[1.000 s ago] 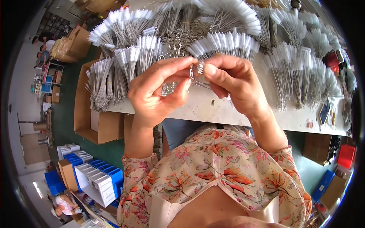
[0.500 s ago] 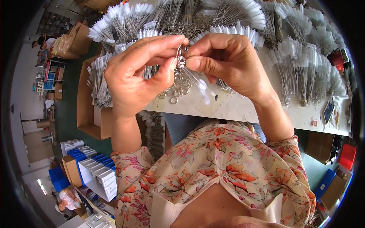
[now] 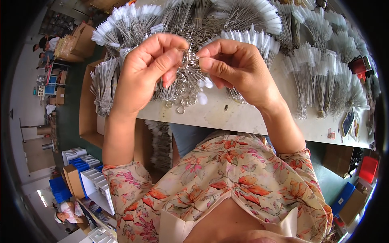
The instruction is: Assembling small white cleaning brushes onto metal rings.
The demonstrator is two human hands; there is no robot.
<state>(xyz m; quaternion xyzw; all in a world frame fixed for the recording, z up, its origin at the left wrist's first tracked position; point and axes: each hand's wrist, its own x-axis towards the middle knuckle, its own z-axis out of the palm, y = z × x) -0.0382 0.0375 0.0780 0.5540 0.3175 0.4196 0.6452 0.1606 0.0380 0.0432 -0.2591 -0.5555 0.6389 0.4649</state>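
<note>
Both of my hands are raised over the table edge, fingertips almost meeting. My left hand (image 3: pixel 148 73) pinches a metal split ring (image 3: pixel 186 58) between thumb and fingers. Thin wire brushes hang below the ring, their white bristle ends (image 3: pixel 202 98) blurred. Close to the ring's right side, my right hand (image 3: pixel 239 71) has thumb and index finger pinched together at a small shiny metal piece, too small to make out. Beneath my hands lie several loose metal rings (image 3: pixel 180 109) on the white table (image 3: pixel 243 117).
Bundles of wire brushes (image 3: pixel 310 77) with white bristles crowd the table's far side and right. A heap of rings (image 3: pixel 198 34) lies in the middle. Left of the table is an open cardboard box (image 3: pixel 88 121); white and blue crates (image 3: pixel 97 184) stand on the lower left.
My left fingers have curled further round the ring, which has turned. The brushes hanging from it have swung left, and my right fingertips have stayed close beside it.
</note>
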